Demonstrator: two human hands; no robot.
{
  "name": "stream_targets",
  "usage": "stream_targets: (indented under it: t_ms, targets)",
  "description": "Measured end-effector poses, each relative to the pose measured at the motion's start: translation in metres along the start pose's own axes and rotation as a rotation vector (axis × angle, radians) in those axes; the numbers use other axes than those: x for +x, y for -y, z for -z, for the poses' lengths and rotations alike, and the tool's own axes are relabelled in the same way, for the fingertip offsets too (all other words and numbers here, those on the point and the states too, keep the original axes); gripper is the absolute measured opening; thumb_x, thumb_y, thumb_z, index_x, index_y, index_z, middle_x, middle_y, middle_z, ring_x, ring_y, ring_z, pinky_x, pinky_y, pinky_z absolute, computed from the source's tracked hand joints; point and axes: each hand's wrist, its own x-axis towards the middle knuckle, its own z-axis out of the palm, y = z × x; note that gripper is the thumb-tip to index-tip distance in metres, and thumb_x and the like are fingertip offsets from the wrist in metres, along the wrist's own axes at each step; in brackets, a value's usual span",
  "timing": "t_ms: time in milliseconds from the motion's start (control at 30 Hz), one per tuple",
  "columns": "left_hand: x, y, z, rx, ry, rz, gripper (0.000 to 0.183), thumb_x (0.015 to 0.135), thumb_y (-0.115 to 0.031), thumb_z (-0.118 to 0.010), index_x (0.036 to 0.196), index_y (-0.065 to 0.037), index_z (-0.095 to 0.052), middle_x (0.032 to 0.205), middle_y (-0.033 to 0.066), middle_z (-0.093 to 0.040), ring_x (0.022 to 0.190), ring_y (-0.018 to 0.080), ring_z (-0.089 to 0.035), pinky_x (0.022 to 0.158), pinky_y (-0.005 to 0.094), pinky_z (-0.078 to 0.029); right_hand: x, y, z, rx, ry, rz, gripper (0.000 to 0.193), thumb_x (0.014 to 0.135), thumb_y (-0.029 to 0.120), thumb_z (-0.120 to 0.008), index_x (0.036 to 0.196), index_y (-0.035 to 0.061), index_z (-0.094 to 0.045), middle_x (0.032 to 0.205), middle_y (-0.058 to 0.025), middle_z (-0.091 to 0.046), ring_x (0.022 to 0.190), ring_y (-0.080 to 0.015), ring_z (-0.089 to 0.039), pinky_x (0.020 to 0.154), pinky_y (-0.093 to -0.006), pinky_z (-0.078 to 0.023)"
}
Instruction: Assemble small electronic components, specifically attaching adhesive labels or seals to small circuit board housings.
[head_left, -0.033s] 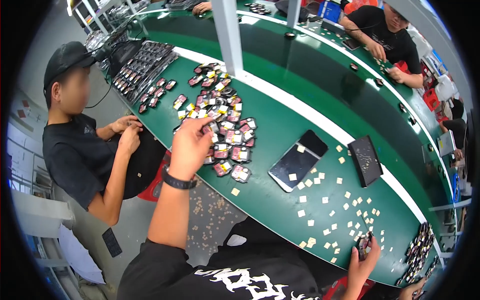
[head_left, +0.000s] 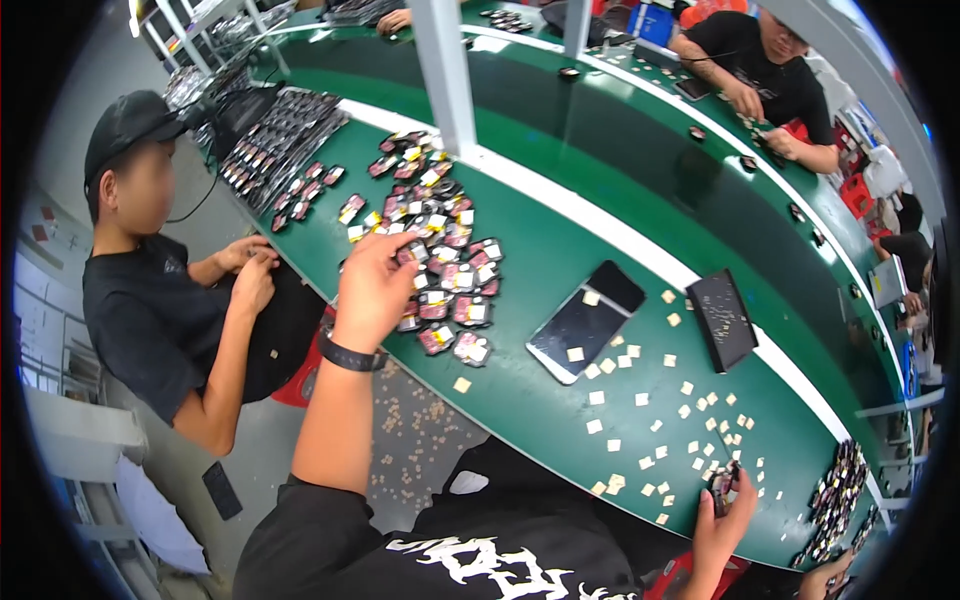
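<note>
My left hand (head_left: pixel 376 285), with a dark band at the wrist, reaches over a pile of small black modules (head_left: pixel 470 310) with reddish faces and white and yellow patches. Its thumb and forefinger are bent toward each other at the pile's near-left side; what lies between them is hard to make out. Far to the right, my right hand (head_left: pixel 727 515) grips one small black module (head_left: pixel 722 488) between thumb and fingers. A thin dark line sticks up from that module. Many small pale square pieces (head_left: pixel 597 398) are scattered on the green table (head_left: pixel 530 420) around it.
A phone (head_left: pixel 585 322) and a black tray (head_left: pixel 722 320) lie mid-table. More modules are heaped at the right end (head_left: pixel 838 500). To my left sits a person in a black cap (head_left: pixel 135 130), near stacked trays (head_left: pixel 280 140). A white post (head_left: pixel 443 80) rises behind the pile.
The view has shifted slightly, so the table and its things sit a little further left. Both hands keep nearly the same pose and place over the table.
</note>
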Motion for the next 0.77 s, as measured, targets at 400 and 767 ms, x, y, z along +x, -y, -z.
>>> stream_targets:
  t_ms: [400,767]
  targets:
    - [-0.008,-0.070,-0.025,0.276,-0.112,-0.255,0.025,0.091,-0.005,-0.069,0.114,0.003,-0.067,0.109,0.0138,-0.067,0.093,0.0258,-0.064,0.081,0.0333,-0.052,0.020,0.001,-0.007,-0.080,-0.075,0.140,0.056,0.071,0.014,-0.084,0.122,0.0034,-0.064,0.115,-0.0138,-0.066,0.091,-0.0321,-0.070,0.076,-0.0394,-0.059]
    - [-0.113,-0.266,-0.052,-1.742,1.316,-0.125,0.085,0.097,-0.043,-0.068,0.157,0.005,-0.031,0.155,0.0237,-0.047,0.141,0.0302,-0.050,0.117,0.0379,-0.037,0.011,-0.003,0.012,0.129,-0.092,0.118,0.057,0.070,0.006,-0.084,0.124,0.0064,-0.066,0.118,-0.0111,-0.070,0.056,-0.0111,-0.052,0.054,-0.0251,-0.050]
